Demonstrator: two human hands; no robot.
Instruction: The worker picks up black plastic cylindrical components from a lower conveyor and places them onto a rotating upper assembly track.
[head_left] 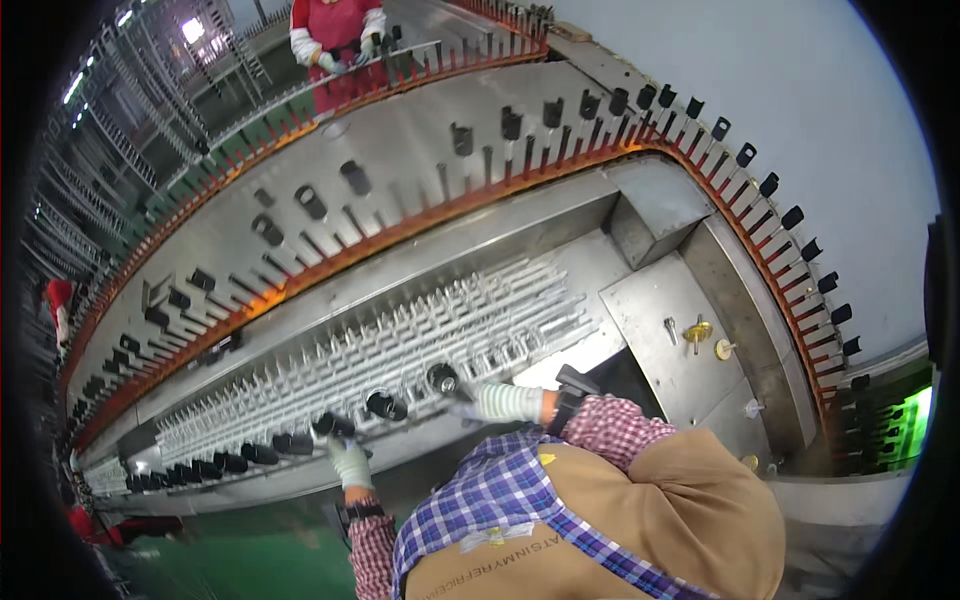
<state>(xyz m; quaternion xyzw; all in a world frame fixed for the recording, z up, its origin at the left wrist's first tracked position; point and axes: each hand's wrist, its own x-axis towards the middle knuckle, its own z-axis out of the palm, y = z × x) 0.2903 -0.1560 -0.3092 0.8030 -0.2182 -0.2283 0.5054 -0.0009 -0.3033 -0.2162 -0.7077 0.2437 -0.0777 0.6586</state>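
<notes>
My left hand (351, 465), in a pale glove, has its fingers closed at the lower edge of a black cylindrical part (333, 424) on the rack's near side. My right hand (508, 402), in a striped white glove, reaches in from the right. Its fingertips are smeared by motion, beside a black cup-shaped part (442, 378) with a bright metal centre; whether they hold anything is unclear. Between the hands another black cup-shaped part (386, 404) sits on the rack. The metal rack (400, 335) carries rows of upright pins, with several more black parts along its near left edge.
Beyond the rack, a curved orange conveyor track (400, 228) carries upright pins, many topped with black parts. Small brass-coloured fittings (697, 333) lie on the metal bench (650, 310) at right. Across the track, a person in red (340, 50) works with gloved hands.
</notes>
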